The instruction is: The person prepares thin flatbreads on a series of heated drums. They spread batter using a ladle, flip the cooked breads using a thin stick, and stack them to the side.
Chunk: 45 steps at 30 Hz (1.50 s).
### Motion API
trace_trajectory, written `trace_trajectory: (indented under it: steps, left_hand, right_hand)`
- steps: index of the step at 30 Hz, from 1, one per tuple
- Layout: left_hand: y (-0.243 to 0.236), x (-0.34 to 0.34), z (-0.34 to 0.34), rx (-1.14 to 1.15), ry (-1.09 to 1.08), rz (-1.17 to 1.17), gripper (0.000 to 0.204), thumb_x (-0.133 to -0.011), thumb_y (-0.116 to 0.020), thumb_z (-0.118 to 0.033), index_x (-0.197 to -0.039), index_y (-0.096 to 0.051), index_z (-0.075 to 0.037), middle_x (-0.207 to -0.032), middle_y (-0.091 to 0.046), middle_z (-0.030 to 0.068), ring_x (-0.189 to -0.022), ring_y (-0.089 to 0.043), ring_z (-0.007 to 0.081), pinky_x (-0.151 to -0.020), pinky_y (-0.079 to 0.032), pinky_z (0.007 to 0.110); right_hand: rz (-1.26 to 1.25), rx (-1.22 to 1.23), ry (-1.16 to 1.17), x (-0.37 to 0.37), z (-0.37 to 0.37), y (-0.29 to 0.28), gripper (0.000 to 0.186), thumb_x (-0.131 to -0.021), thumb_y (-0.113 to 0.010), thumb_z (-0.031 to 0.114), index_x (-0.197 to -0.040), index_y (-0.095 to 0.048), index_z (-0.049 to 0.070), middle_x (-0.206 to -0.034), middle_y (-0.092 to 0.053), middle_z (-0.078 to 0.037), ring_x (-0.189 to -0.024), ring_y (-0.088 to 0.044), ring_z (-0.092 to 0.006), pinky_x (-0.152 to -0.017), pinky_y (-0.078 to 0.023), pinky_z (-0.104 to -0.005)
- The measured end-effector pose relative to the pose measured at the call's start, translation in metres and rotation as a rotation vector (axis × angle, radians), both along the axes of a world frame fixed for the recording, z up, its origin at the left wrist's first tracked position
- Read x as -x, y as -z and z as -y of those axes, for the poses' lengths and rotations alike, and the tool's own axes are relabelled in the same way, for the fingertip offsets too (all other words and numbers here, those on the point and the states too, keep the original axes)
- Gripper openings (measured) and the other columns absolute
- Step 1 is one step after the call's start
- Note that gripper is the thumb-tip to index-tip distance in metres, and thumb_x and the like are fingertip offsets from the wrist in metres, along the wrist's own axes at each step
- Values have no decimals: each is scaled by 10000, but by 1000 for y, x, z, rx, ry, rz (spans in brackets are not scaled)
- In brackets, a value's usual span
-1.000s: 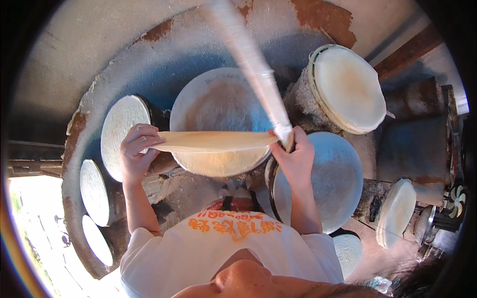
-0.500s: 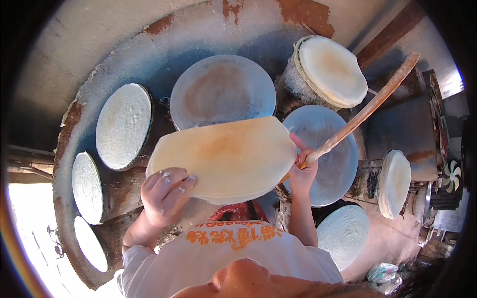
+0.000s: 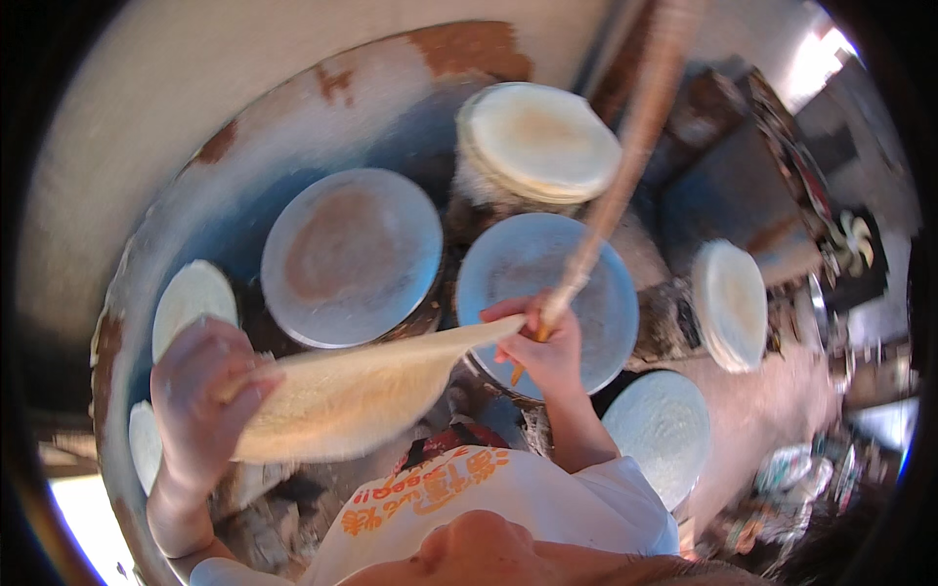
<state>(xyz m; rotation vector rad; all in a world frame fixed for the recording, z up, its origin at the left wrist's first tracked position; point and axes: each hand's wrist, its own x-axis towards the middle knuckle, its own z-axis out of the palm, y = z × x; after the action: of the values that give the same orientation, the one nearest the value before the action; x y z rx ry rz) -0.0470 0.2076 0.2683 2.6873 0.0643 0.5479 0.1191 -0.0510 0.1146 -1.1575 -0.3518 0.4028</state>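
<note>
A large thin pale flatbread (image 3: pixel 342 402), toasted brown in places, hangs tilted and sagging between my hands. My left hand (image 3: pixel 207 391), blurred by motion, pinches its left edge. My right hand (image 3: pixel 545 342) is closed round a long wooden stick (image 3: pixel 611 200) that rises to the upper right. The flatbread's right corner is also caught at the fingers of that hand. Behind the flatbread are two bare round griddles: the left griddle (image 3: pixel 386 220) has a brown patch, and the right griddle (image 3: pixel 596 269) sits just behind my right hand.
One stack of pale flatbreads (image 3: pixel 537 142) stands at the back; another stack (image 3: pixel 733 303) is at the right. White-coated griddles show at the left (image 3: pixel 200 288), far left (image 3: pixel 144 444) and lower right (image 3: pixel 660 435). A fan (image 3: pixel 852 242) and plastic bags (image 3: pixel 791 471) lie beyond.
The flatbread has gone from lying broad and nearly flat to tilted and sagging. My left hand has moved outward to the left. The stick stands steeper, and the whole view has turned.
</note>
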Motion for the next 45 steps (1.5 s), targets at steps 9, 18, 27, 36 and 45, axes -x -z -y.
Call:
trace_trajectory:
  steps: [9, 18, 27, 36, 45]
  left_hand:
    - [11, -214, 85, 325, 454, -176, 203, -667, -729, -15, -695, -528, -11, -736, -528, 58, -657, -494, 133, -574, -396, 280]
    - [20, -397, 393, 137, 1145, 759, 101, -775, -684, -107, -865, -641, -92, -812, -652, 66, -722, -625, 246, -649, -503, 319]
    - [305, -480, 562, -220, 1005, 565, 211, -826, -566, -176, -1002, -657, -104, -982, -619, 100, -954, -565, 285, -771, -479, 406]
    - [230, -391, 366, -293, 948, 297, 370, -737, -632, -26, -1092, -651, -128, -1032, -603, 88, -948, -578, 293, -801, -493, 402]
    - [240, -116, 191, 12, 197, -174, 388, -844, -589, -177, -1230, -566, -155, -1104, -561, 103, -975, -581, 286, -820, -509, 375]
  right_hand:
    - [52, 342, 468, -45, 152, -25, 331, -750, -720, -22, -796, -408, 79, -673, -577, -50, -538, -594, -120, -435, -446, -241]
    - [452, 513, 986, -129, 454, -122, 159, -775, -526, -86, -803, -435, 42, -944, -655, -137, -854, -657, -192, -636, -573, -288]
    - [12, 726, 1453, -162, 580, 155, 239, -743, -520, -45, -927, -666, -5, -863, -702, -116, -810, -656, -189, -750, -496, -304]
    - [-21, 681, 1422, -163, 610, 168, 309, -676, -465, -59, -861, -701, 15, -821, -696, -116, -794, -651, -209, -765, -493, -305]
    - [316, 801, 1277, -119, 460, 134, 183, -818, -552, 75, -971, -636, 17, -770, -665, -96, -638, -608, -155, -562, -465, -273]
